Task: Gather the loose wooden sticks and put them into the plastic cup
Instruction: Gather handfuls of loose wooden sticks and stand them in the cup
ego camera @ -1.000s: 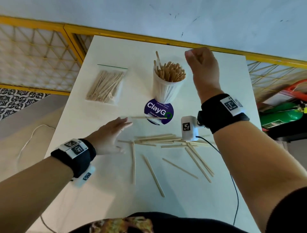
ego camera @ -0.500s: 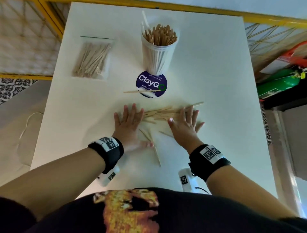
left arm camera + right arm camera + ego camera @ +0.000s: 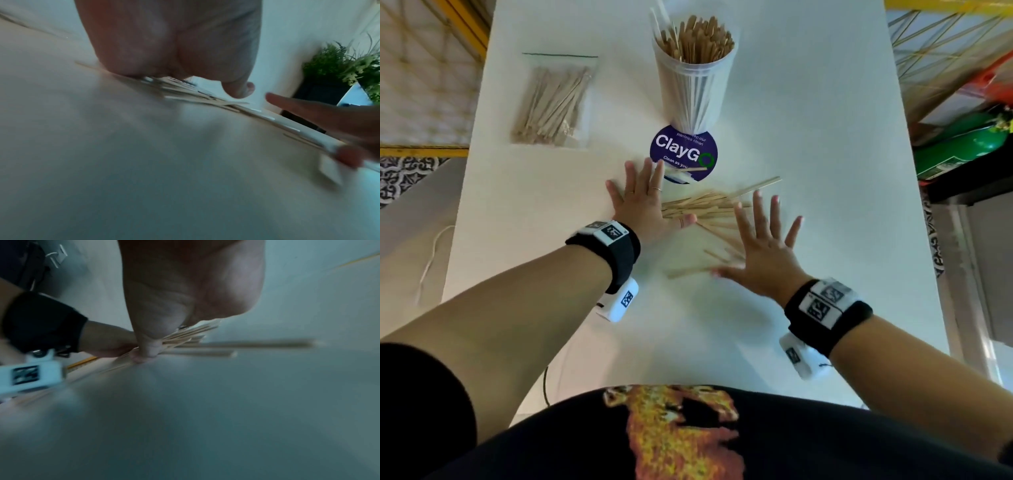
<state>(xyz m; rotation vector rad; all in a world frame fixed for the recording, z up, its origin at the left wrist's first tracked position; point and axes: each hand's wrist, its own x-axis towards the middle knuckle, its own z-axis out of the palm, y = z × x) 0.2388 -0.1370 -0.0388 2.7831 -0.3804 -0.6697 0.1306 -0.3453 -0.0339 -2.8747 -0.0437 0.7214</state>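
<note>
Loose wooden sticks (image 3: 705, 209) lie with long axes running nine to three, between left hand (image 3: 645, 209) and right hand (image 3: 763, 253); both are flat, fingers spread, holding nothing.

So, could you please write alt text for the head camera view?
Two open hands, left hand and right hand, lie flat on a white table, flanking loose wooden sticks. Behind stand a stick-filled plastic cup and a bag of sticks.
</note>
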